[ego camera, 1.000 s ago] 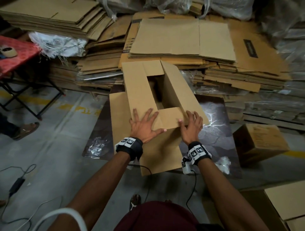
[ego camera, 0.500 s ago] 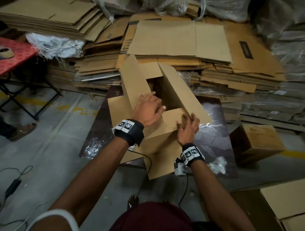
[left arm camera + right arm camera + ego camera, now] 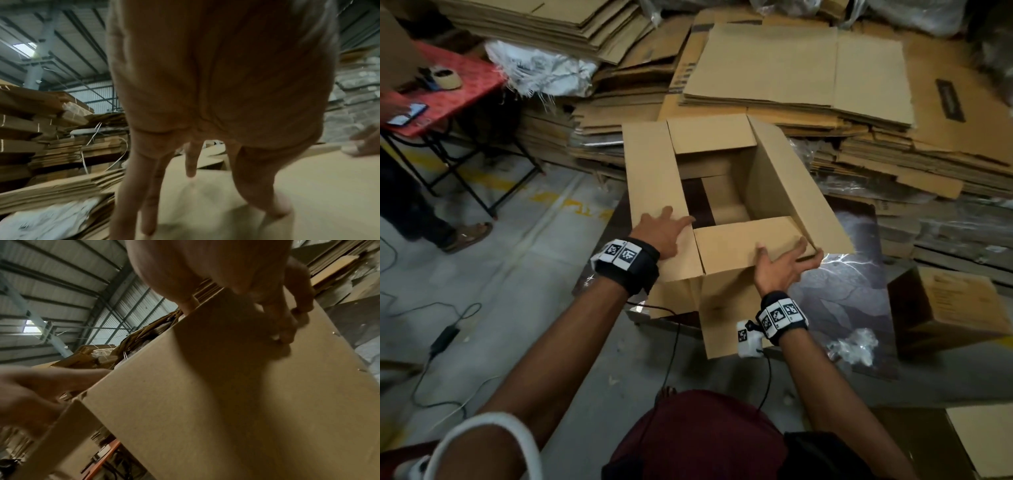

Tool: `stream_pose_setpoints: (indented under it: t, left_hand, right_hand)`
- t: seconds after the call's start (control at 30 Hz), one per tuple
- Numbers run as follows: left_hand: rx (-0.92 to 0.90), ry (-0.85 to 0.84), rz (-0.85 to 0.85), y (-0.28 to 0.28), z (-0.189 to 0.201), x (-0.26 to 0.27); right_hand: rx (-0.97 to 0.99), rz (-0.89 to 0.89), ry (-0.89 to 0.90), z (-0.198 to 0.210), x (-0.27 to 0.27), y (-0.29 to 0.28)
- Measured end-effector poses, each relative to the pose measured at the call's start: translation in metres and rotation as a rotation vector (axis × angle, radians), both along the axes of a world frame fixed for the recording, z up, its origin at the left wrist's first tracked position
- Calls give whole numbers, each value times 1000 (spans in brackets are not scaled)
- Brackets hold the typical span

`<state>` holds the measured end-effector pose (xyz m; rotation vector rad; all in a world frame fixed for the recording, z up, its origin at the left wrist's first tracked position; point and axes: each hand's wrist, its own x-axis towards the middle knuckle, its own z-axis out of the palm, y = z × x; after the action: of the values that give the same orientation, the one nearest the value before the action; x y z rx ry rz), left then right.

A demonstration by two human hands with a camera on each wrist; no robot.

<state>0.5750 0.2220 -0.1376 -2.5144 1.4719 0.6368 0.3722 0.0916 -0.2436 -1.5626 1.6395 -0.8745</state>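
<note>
A brown cardboard box (image 3: pixel 784 178) stands open on the floor in front of me, its top flaps spread outward. My left hand (image 3: pixel 671 222) lies flat with straight fingers on the long left flap (image 3: pixel 650 171). In the left wrist view the left hand (image 3: pixel 185 186) has its fingers stretched down onto the cardboard (image 3: pixel 318 186). My right hand (image 3: pixel 787 257) grips the right end of the near flap (image 3: pixel 739 240). The right wrist view shows the right hand (image 3: pixel 277 318) with its thumb over the edge and curled fingers on the box panel (image 3: pixel 205 402).
Stacks of flattened cardboard (image 3: pixel 791 68) fill the back. A red folding table (image 3: pixel 445 92) stands at the left, with another person's foot (image 3: pixel 465 236) beside it. A small closed box (image 3: pixel 945 301) sits at the right. Cables (image 3: pixel 445 335) lie on the floor, and a dark glossy sheet (image 3: pixel 842 291) lies under the box.
Both hands were pressing on the near flap. The left hand then reached over the raised left flap, which now lies folded out under it. The right hand slid to the flap's right end.
</note>
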Motion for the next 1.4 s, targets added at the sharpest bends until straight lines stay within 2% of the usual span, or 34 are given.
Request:
stream_pose_setpoints:
  t: [0.1, 0.2, 0.3, 0.43, 0.6, 0.73, 0.87, 0.93, 1.03, 1.1, 1.23, 1.3, 1.4]
  left_hand:
    - [-87, 52, -34, 3, -28, 6]
    - [-231, -106, -235, 4, -39, 17]
    - [-283, -122, -379, 2, -47, 19]
    - [-397, -50, -381, 2, -58, 9]
    - [-555, -23, -326, 2, -78, -15]
    - [-554, -55, -196, -24, -85, -38]
    - [-707, 150, -18, -59, -81, -55]
    - [-704, 245, -22, -73, -76, -56]
    - [-640, 305, -68, -86, -68, -42]
    - [-602, 246, -95, -90, -65, -32]
    - [-519, -104, -156, -91, -76, -22]
    - [-535, -162, -178, -92, -86, -22]
    - [-551, -170, -173, -96, -87, -27]
  right_hand:
    - [-20, 44, -105, -6, -3, 1]
    - [-55, 96, -110, -13, -11, 2]
    - [-74, 128, -113, -15, -19, 5]
    - [-14, 173, -184, -3, -33, -1]
    - [-35, 280, -149, 8, -49, -24]
    - [-181, 435, 22, 30, -43, -38]
    - [-304, 657, 234, 45, -21, -52]
    - [-288, 754, 336, 52, -7, -59]
    - [-220, 825, 651, 56, 10, -71]
    - [-193, 842, 801, 59, 14, -79]
    - [-269, 934, 925, 66, 12, -88]
    - [-239, 1004, 1004, 68, 13, -86]
    - [-286, 955, 1041, 75, 16, -81]
